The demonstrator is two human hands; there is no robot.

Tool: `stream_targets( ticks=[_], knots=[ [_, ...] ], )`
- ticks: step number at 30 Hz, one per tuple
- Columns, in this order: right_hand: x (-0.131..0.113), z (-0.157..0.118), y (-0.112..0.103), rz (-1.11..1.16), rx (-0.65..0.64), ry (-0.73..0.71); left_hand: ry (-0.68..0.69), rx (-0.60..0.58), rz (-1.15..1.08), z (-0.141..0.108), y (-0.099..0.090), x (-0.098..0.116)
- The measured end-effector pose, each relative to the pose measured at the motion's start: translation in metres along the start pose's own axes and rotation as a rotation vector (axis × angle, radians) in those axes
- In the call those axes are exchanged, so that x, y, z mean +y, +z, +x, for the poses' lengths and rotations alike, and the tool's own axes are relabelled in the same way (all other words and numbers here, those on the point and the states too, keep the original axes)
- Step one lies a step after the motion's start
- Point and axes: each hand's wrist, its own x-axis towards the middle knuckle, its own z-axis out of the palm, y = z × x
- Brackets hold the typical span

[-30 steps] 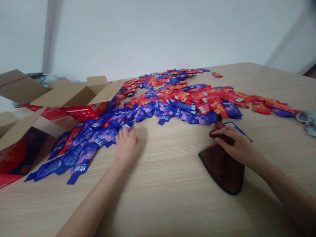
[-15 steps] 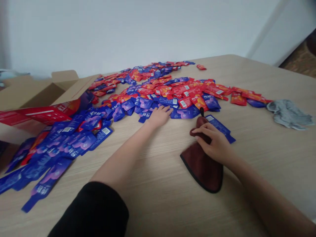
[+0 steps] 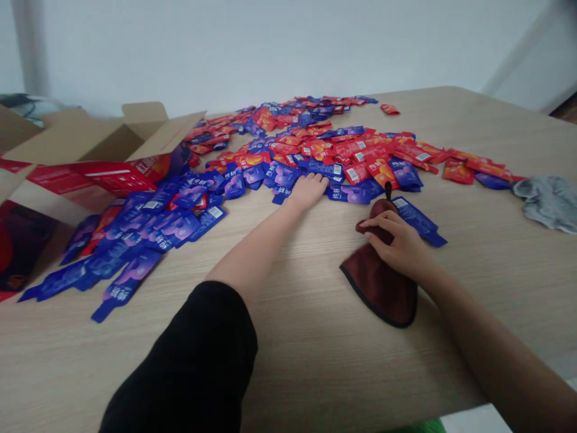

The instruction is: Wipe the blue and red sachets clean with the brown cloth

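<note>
Plainly, the right hand (image 3: 400, 242) has a dark red cloth piece (image 3: 385, 291) pinched between thumb and fingers at its narrower upper part, with the black-trimmed wide end spreading below the palm toward the near edge of the worktop (image 3: 293, 325). A black loop (image 3: 388, 190) at the tip sticks out past the fingers, toward the far edge. Just beside that tip, on the right, lies a blue packet (image 3: 419, 221).

Farther from the near edge, the left hand (image 3: 307, 191) rests palm down on blue packets (image 3: 285, 175) at the near side of the heap, fingers slightly apart; its thumb is hidden, so I cannot tell whether it grips one. Red packets (image 3: 347, 148) lie just beyond those fingertips, and more of both colours run up to the far edge.

Toward the left edge, overlapping blue packets (image 3: 174, 230) lie beside an open carton (image 3: 115, 178). A lone red packet (image 3: 390, 109) sits nearer the far right corner, and a crumpled grey cloth, perhaps a glove (image 3: 547, 202), lies toward the right edge.
</note>
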Motion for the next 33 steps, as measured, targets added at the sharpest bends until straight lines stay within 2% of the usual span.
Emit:
stream_targets(
  ticks=[3, 5, 7, 9, 10, 12, 14, 16, 18, 20, 23, 28, 30, 33],
  knots=[
    [0.001, 0.0, 0.001, -0.009, -0.002, 0.001, -0.05, 0.014, 0.006, -0.014, -0.024, -0.001],
    [0.001, 0.0, 0.0, -0.018, 0.002, -0.006, -0.081, 0.038, 0.012, -0.04, -0.049, 0.001],
    [0.001, -0.001, -0.002, -0.021, 0.01, -0.017, -0.103, 0.054, 0.012, -0.084, -0.075, 0.011],
    [0.0, -0.001, -0.004, -0.022, 0.014, -0.021, -0.143, 0.028, -0.036, -0.144, -0.093, 0.027],
    [0.0, -0.001, -0.005, -0.021, 0.018, -0.02, -0.114, 0.001, -0.067, -0.178, -0.097, 0.038],
    [-0.002, -0.001, -0.006, -0.024, 0.023, -0.016, -0.019, 0.018, -0.121, -0.245, -0.097, 0.061],
    [-0.004, -0.001, -0.006, -0.026, 0.019, -0.012, 0.07, 0.029, -0.144, -0.301, -0.085, 0.084],
    [-0.004, 0.0, -0.004, -0.028, 0.012, -0.009, 0.086, 0.043, -0.172, -0.34, -0.069, 0.104],
    [-0.004, -0.001, -0.003, -0.029, 0.012, -0.008, 0.055, 0.035, -0.167, -0.36, -0.057, 0.118],
    [-0.004, -0.001, -0.002, -0.031, 0.011, -0.01, 0.056, 0.007, -0.155, -0.364, -0.051, 0.125],
    [-0.008, -0.001, 0.0, -0.025, 0.017, -0.009, 0.022, -0.009, -0.139, -0.348, -0.05, 0.12],
    [-0.025, 0.001, 0.005, -0.004, 0.047, 0.005, -0.062, -0.115, -0.267, -0.288, -0.041, 0.088],
    [-0.031, 0.001, 0.008, 0.003, 0.027, -0.014, -0.077, -0.125, -0.302, -0.263, -0.034, 0.072],
    [-0.035, -0.001, 0.01, 0.011, 0.001, -0.038, -0.061, -0.148, -0.351, -0.242, -0.033, 0.053]
  ],
)
